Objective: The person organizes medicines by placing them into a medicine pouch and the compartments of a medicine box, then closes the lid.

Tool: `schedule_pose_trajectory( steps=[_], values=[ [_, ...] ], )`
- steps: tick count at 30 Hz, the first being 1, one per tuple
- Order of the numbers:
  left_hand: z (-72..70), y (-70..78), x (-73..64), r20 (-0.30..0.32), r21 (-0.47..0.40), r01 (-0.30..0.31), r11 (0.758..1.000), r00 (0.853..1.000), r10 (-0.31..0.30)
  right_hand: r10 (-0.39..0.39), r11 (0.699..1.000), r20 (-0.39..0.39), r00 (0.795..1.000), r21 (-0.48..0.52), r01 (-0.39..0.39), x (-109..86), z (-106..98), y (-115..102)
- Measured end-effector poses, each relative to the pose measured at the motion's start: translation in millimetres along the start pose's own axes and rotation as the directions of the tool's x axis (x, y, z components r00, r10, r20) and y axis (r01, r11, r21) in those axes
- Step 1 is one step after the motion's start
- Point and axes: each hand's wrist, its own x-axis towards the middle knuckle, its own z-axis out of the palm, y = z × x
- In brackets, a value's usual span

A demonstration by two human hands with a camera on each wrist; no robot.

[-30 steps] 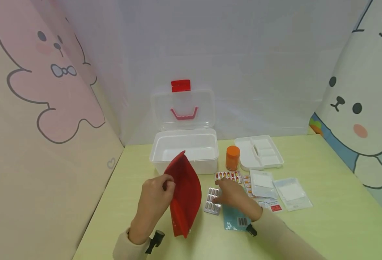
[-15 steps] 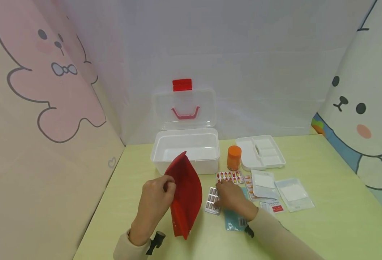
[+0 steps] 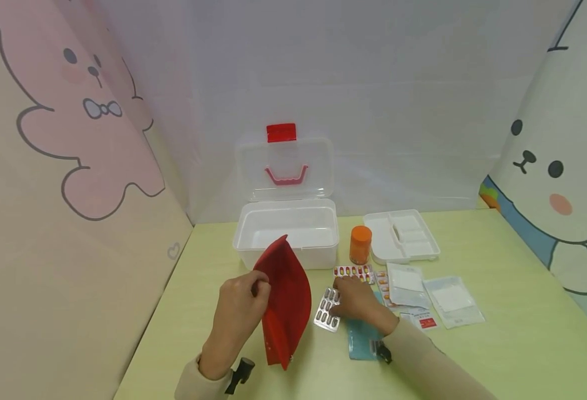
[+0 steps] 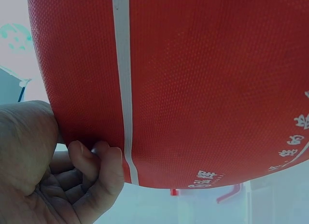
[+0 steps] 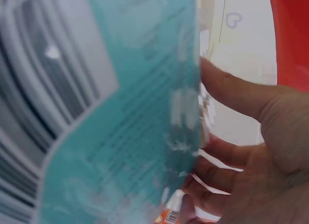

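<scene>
My left hand (image 3: pixel 238 305) pinches the rim of a red fabric pouch (image 3: pixel 289 303), holding it upright with its mouth gaping. White piping and white lettering show on the pouch's side (image 4: pixel 203 89) in the left wrist view. My right hand (image 3: pixel 357 303) grips the right edge of a silver capsule blister pack (image 3: pixel 325 311) between thumb and fingers; the pack tilts. Beneath this hand lies a teal packet (image 3: pixel 362 339) with a barcode, which fills the left of the right wrist view and hides the fingertips. A blister pack of red-and-yellow capsules (image 3: pixel 354 271) lies just beyond the fingers.
Behind the pouch stands a white box (image 3: pixel 313 256), its clear lid raised. An orange-capped bottle (image 3: pixel 360 247) and white divided tray (image 3: pixel 415 253) are right of it. Orange tablets (image 3: pixel 383 286), gauze packets (image 3: pixel 407 283) and a small red-and-white packet (image 3: pixel 425 320) lie at right.
My right hand has closed its fingers on the silver blister pack, which has turned and tilted slightly. The teal packet has shifted a little toward me. My left hand and the pouch stay put.
</scene>
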Motion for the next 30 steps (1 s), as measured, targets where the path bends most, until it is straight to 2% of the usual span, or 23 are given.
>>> schedule_pose_trajectory(
  steps=[3,6,12,18,22,25,30],
  values=[
    [0.3,0.2,0.1,0.003,-0.005,0.005,1.0,1.0,-0.005,-0.005,0.998,-0.043,0.999,0.064,0.008,2.4,0,1],
    [0.7,0.4,0.6,0.001,-0.002,0.001,1.0,1.0,-0.001,-0.044,0.991,-0.111,0.993,0.119,0.057,4.8,-1,2],
    [0.8,1.4,0.4,-0.001,-0.007,-0.004,1.0,1.0,0.004,-0.102,0.97,-0.262,0.96,0.188,0.155,5.9,-12,2],
    [-0.5,4.4,0.3,0.002,-0.015,-0.002,1.0,1.0,0.002,-0.05,0.959,-0.354,0.934,0.243,0.144,0.0,-37,-2],
    [0.2,5.9,1.5,0.001,-0.018,0.0,1.0,1.0,0.0,-0.047,0.947,-0.459,0.887,0.262,0.186,-9.8,-60,-7],
    [1.4,7.0,2.7,-0.005,-0.019,-0.006,1.0,1.0,0.006,-0.073,0.939,-0.549,0.833,0.243,0.242,-17.4,-76,-12],
    [3.0,10.1,4.7,-0.014,-0.024,-0.024,0.999,1.0,0.024,-0.104,0.916,-0.632,0.768,0.24,0.321,-30.6,-98,-25]
  ],
)
